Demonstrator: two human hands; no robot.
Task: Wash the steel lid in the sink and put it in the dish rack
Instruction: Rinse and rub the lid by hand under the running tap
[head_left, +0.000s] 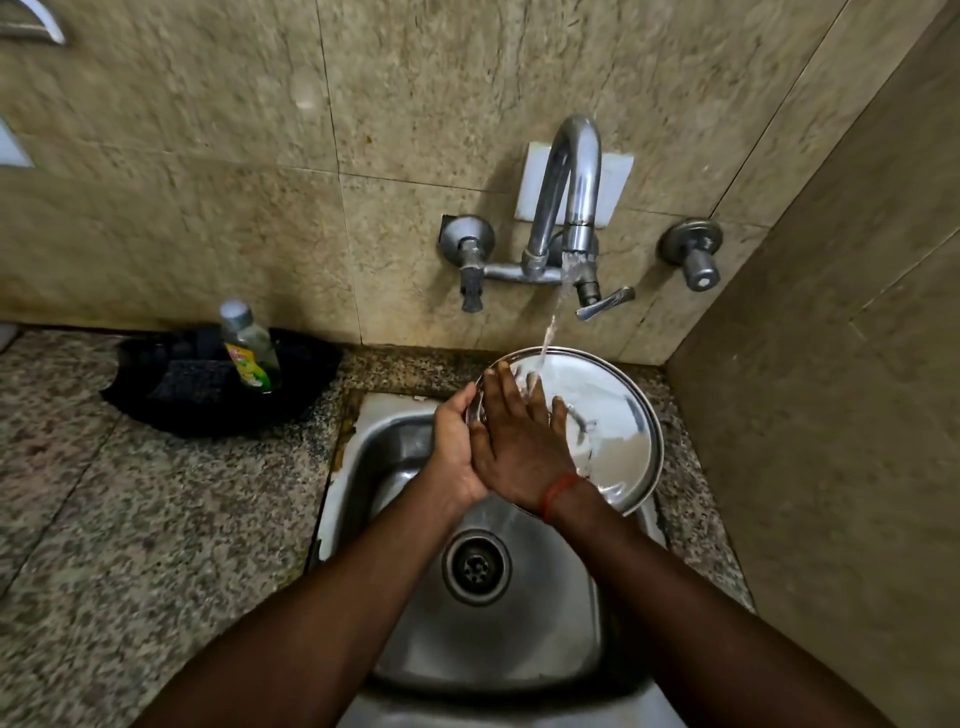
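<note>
Status: mid-wash, my read. Sink (382, 457) in view. Steel lid (613, 415) is held tilted over the sink's far right corner, under the stream from the tap (576, 208). Left hand (457, 447) is curled round the lid's left rim, carrying it. Right hand (519, 441) lies flat on the lid face, fingers spread, gripping nothing; likely rubbing. Left to do: finish rinse, rack it. Dish rack not in frame. Lid underside and left fingertips hidden. Can't tell soap film from glare. Soap bottle (249, 348) left of sink.

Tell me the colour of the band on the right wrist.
Orange-red; the wrist band shows best in the head view.
</note>
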